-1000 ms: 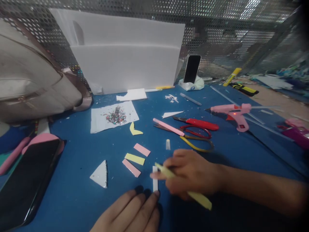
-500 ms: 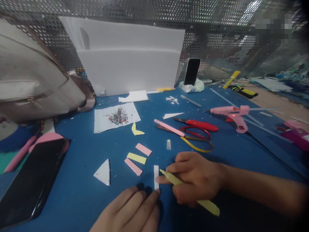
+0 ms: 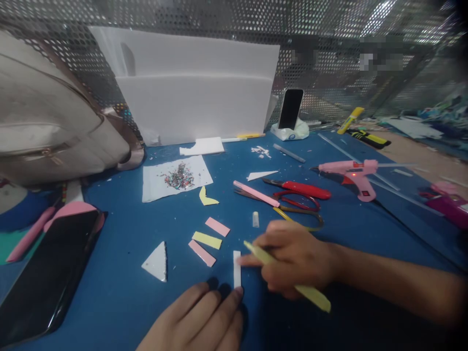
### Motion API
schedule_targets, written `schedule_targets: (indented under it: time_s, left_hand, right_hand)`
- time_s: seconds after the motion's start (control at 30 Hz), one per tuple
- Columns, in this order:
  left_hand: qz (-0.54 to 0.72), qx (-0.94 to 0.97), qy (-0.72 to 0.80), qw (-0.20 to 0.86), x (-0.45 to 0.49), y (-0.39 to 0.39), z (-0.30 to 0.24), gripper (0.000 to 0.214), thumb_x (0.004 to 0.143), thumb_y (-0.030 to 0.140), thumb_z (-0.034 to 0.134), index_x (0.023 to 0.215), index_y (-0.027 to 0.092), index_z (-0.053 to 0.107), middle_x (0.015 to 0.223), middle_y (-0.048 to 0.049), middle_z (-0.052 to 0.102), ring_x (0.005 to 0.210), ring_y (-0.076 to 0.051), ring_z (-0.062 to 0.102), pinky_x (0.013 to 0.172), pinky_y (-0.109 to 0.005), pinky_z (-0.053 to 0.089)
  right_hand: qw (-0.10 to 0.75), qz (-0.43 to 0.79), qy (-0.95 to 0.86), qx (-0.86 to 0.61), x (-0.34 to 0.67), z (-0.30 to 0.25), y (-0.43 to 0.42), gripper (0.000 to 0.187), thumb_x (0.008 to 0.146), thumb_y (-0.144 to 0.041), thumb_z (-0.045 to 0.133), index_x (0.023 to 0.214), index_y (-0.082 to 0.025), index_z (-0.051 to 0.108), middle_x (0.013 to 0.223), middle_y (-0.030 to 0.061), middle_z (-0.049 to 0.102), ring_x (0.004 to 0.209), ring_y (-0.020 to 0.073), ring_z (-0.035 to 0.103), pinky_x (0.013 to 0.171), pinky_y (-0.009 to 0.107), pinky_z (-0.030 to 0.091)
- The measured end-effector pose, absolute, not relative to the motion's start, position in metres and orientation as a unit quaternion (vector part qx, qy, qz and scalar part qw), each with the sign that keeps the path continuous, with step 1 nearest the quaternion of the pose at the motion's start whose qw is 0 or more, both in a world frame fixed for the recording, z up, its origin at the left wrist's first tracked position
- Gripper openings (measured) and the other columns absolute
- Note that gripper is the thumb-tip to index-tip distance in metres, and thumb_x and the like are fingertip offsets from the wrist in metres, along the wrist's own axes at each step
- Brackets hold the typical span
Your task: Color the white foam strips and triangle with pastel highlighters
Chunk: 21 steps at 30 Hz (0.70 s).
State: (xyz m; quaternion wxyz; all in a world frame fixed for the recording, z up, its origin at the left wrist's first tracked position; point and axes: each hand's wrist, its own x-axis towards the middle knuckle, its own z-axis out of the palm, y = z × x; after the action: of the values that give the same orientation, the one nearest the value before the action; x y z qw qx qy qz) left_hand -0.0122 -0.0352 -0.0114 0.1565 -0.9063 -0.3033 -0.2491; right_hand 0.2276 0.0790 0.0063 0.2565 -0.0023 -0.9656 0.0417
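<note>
My right hand (image 3: pixel 292 257) is closed around a pale yellow cutter (image 3: pixel 310 292), whose tip points left toward a small white strip (image 3: pixel 237 268) on the blue table (image 3: pixel 120 302). My left hand (image 3: pixel 199 321) lies flat at the bottom edge, fingers together, with one fingertip touching the near end of that strip. Pink and yellow strips (image 3: pixel 207 240) and a white triangle (image 3: pixel 156 262) lie just to the left.
Scissors (image 3: pixel 292 200) and a pink glue gun (image 3: pixel 351 174) lie behind my right hand. A black phone (image 3: pixel 47 273) rests at left beside a beige bag (image 3: pixel 51 122). Glitter on white paper (image 3: pixel 175 176), white foam boards (image 3: pixel 197 92) and a propped phone (image 3: pixel 290 108) stand farther back.
My right hand with the cutter has shifted slightly up and back from the white strip, the blade tip rising. My left hand stays on the strip's near end.
</note>
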Motion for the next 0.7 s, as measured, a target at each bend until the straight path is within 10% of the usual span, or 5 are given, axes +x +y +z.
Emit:
schedule_targets:
  time_s: [0.53, 0.7]
  left_hand:
    - [-0.240, -0.909, -0.303, 0.157, -0.0115, -0.0331, -0.0114, 0.040, 0.103, 0.012, 0.032, 0.096, 0.022, 0.070, 0.109, 0.0046, 0.072, 0.084, -0.015, 0.062, 0.087, -0.033, 0.042]
    - [-0.246, -0.908, -0.298, 0.161, -0.0130, -0.0333, -0.0161, 0.040, 0.103, 0.014, 0.033, 0.095, 0.024, 0.071, 0.110, 0.0058, 0.072, 0.091, -0.015, 0.063, 0.099, -0.033, 0.038]
  right_hand:
    - [0.266, 0.096, -0.947, -0.149, 0.2235, 0.0066, 0.0784, 0.011, 0.093, -0.023, 0.047, 0.095, -0.019, 0.057, 0.100, 0.0045, 0.073, 0.074, 0.0167, 0.057, 0.064, 0.031, 0.036]
    - [0.286, 0.209, -0.927, -0.124, 0.2201, 0.0105, 0.0720, 0.048, 0.101, -0.052, 0.024, 0.108, -0.017, 0.056, 0.086, 0.0064, 0.069, 0.073, 0.0181, 0.058, 0.068, 0.032, 0.042]
